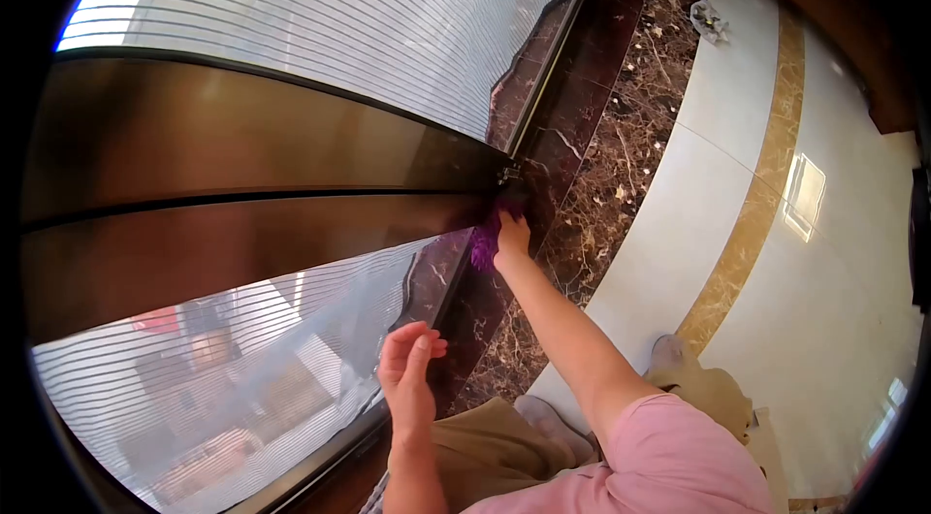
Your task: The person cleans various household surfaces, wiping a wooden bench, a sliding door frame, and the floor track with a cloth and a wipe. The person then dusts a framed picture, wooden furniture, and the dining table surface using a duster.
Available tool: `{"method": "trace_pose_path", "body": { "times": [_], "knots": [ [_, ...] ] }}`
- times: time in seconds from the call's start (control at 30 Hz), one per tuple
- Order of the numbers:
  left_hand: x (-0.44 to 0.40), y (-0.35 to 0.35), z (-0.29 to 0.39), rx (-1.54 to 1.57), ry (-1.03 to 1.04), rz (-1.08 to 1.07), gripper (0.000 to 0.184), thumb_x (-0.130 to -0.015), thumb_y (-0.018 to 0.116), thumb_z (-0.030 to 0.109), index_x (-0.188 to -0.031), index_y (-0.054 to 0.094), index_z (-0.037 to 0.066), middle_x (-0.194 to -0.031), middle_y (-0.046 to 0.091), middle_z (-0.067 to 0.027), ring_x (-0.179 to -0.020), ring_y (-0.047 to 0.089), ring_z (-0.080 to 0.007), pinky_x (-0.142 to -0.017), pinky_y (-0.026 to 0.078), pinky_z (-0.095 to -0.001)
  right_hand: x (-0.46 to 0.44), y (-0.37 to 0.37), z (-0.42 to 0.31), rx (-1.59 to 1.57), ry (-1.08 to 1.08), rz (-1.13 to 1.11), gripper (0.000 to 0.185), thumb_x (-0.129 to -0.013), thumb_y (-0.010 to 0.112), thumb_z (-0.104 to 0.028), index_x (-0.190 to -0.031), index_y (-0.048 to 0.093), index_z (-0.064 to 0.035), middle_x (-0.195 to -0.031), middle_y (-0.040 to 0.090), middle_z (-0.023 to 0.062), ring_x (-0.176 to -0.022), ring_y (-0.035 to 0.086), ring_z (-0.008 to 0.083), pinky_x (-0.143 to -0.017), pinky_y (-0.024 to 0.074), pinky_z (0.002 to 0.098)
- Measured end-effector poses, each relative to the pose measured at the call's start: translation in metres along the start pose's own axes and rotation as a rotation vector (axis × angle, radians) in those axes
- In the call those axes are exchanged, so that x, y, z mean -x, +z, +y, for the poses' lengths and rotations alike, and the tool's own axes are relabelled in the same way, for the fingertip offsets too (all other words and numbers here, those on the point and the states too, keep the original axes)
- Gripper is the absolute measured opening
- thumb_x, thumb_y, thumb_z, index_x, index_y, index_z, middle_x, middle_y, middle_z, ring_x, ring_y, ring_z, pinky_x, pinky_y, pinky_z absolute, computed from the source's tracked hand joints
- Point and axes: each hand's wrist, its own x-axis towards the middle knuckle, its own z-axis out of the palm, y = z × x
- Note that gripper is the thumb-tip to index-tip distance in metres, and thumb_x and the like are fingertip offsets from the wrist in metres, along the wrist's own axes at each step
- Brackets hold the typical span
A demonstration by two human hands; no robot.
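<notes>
My right hand [513, 239] grips a purple fluffy cloth [486, 244] at the bottom corner of the brown metal door frame [252, 136], close to the dark marble sill. Part of the cloth is hidden by the hand and the shadow. My left hand [411, 357] is raised in front of the lower glass pane [223, 378], its fingers curled and nothing visible in them. The glass has fine horizontal stripes.
Dark brown marble flooring [611, 184] borders white tiles [718, 126] with a tan stripe [732, 272]. A small crumpled plastic bag [710, 21] lies on the floor at the top. Dark wooden furniture [834, 19] stands at the upper right.
</notes>
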Motion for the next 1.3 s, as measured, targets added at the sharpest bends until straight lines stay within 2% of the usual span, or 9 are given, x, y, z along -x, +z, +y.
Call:
{"method": "trace_pose_path", "body": {
  "times": [0.03, 0.33, 0.4, 0.6, 0.63, 0.77, 0.9, 1.07, 1.3],
  "knots": [
    [-0.002, -0.003, 0.001, -0.016, 0.039, 0.016, 0.017, -0.096, 0.059, 0.009, -0.11, 0.06, 0.0, -0.095, 0.068, -0.0088, -0.081, 0.065, -0.016, -0.077, 0.053, -0.0286, -0.005, 0.004, -0.004, 0.037, 0.071, 0.057, 0.025, -0.093, 0.059, -0.011, -0.117, 0.058, -0.0028, -0.097, 0.064, 0.0075, -0.083, 0.061, 0.018, -0.07, 0.0515, 0.0335],
    [-0.009, -0.017, 0.003, -0.053, 0.119, 0.103, 0.015, -0.094, 0.062, 0.011, -0.106, 0.063, 0.002, -0.092, 0.067, -0.0055, -0.08, 0.063, -0.0129, -0.078, 0.05, -0.0265, 0.046, 0.045, -0.057, 0.418, -0.561, -0.321, 0.019, -0.093, 0.06, -0.011, -0.11, 0.057, -0.0019, -0.094, 0.062, 0.001, -0.084, 0.056, 0.0111, -0.078, 0.0457, 0.0266],
    [-0.007, -0.022, 0.001, -0.057, 0.114, 0.133, 0.016, -0.094, 0.062, 0.011, -0.107, 0.062, 0.002, -0.092, 0.067, -0.0051, -0.08, 0.063, -0.0128, -0.078, 0.05, -0.0266, 0.021, 0.046, -0.073, 0.595, -0.767, -0.214, 0.022, -0.09, 0.063, -0.015, -0.106, 0.058, -0.0001, -0.097, 0.061, 0.0103, -0.091, 0.057, 0.0204, -0.083, 0.0452, 0.0356],
    [-0.005, -0.029, 0.002, -0.133, 0.162, 0.148, 0.018, -0.096, 0.059, 0.011, -0.111, 0.061, 0.001, -0.093, 0.067, -0.0074, -0.08, 0.063, -0.015, -0.076, 0.052, -0.0295, 0.017, -0.018, 0.019, 0.305, -0.007, -0.049, 0.042, -0.089, 0.061, -0.011, -0.13, 0.053, -0.0019, -0.121, 0.063, 0.0145, -0.111, 0.058, 0.0222, -0.097, 0.0432, 0.0343],
    [-0.004, -0.028, 0.003, -0.131, 0.165, 0.157, 0.017, -0.096, 0.059, 0.011, -0.11, 0.061, 0.002, -0.093, 0.067, -0.0075, -0.08, 0.063, -0.0152, -0.077, 0.052, -0.0292, 0.028, -0.012, 0.014, 0.209, -0.067, 0.047, 0.03, -0.088, 0.06, -0.008, -0.118, 0.057, -0.0027, -0.103, 0.062, 0.0079, -0.091, 0.059, 0.0186, -0.081, 0.0488, 0.0314],
    [0.006, -0.035, 0.004, -0.118, 0.164, 0.175, 0.017, -0.096, 0.059, 0.011, -0.11, 0.061, 0.001, -0.093, 0.067, -0.0077, -0.08, 0.063, -0.0158, -0.077, 0.052, -0.0292, 0.018, 0.001, -0.019, 0.126, -0.14, -0.034, 0.032, -0.093, 0.056, -0.015, -0.12, 0.052, -0.0006, -0.096, 0.06, 0.0076, -0.077, 0.06, 0.0189, -0.063, 0.052, 0.0334],
    [0.008, -0.042, 0.004, -0.053, 0.175, 0.195, 0.017, -0.093, 0.062, 0.006, -0.108, 0.062, 0.0, -0.094, 0.068, -0.0084, -0.083, 0.065, -0.0156, -0.081, 0.051, -0.0284, 0.042, -0.025, 0.046, 0.466, -0.076, -0.032, 0.056, -0.088, 0.061, -0.027, -0.134, 0.042, -0.0018, -0.118, 0.058, 0.0143, -0.105, 0.057, 0.0236, -0.097, 0.0423, 0.0353],
    [0.012, -0.029, 0.01, -0.019, 0.184, 0.131, 0.017, -0.093, 0.061, 0.005, -0.109, 0.062, -0.001, -0.096, 0.068, -0.0095, -0.084, 0.065, -0.0169, -0.081, 0.052, -0.0292, 0.084, -0.099, 0.158, 0.646, 0.301, -0.178, 0.057, -0.08, 0.07, -0.022, -0.129, 0.049, -0.0019, -0.121, 0.061, 0.0155, -0.112, 0.058, 0.0263, -0.099, 0.042, 0.0356],
    [0.023, -0.038, 0.011, -0.032, 0.186, 0.144, 0.017, -0.093, 0.061, 0.005, -0.109, 0.061, -0.002, -0.096, 0.068, -0.0099, -0.085, 0.065, -0.0172, -0.081, 0.052, -0.03, 0.047, -0.024, 0.044, 0.499, -0.185, -0.09, 0.045, -0.085, 0.068, -0.021, -0.119, 0.051, 0.0035, -0.107, 0.063, 0.0158, -0.095, 0.061, 0.0246, -0.088, 0.0463, 0.0341]
  ]
}}
